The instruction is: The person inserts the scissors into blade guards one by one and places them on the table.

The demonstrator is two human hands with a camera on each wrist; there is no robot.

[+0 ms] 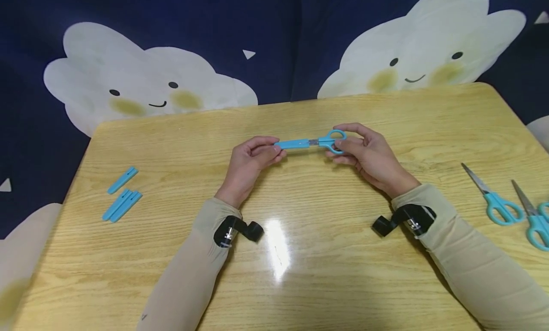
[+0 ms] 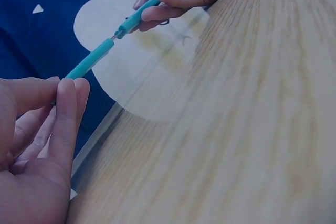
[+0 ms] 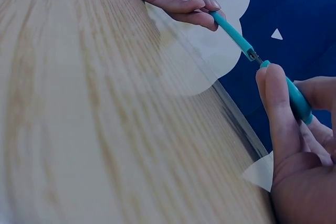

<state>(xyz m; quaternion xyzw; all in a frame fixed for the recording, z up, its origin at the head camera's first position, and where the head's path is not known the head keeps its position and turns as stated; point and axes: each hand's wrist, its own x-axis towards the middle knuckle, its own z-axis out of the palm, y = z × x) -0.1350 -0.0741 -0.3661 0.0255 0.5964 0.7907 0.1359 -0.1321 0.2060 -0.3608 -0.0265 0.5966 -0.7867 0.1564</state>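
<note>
My left hand (image 1: 249,164) pinches the closed end of a blue blade cover (image 1: 295,144) between thumb and fingers. From the other side, my right hand (image 1: 373,154) grips the handles of a pair of blue scissors (image 1: 327,142), thumb on the near loop. Most of the blades sit inside the cover; a short strip of metal shows between cover and handles. Cover and scissors form one line, held above the far part of the table. In the right wrist view the scissors' handle (image 3: 298,100) lies between thumb and fingers.
Several more blue blade covers (image 1: 122,180) lie on the wooden table (image 1: 326,283) at the left. At the right edge rest two uncovered pairs of scissors (image 1: 499,208), blades pointing away. Behind the table hangs a dark blue cloth (image 1: 274,45) with cloud faces.
</note>
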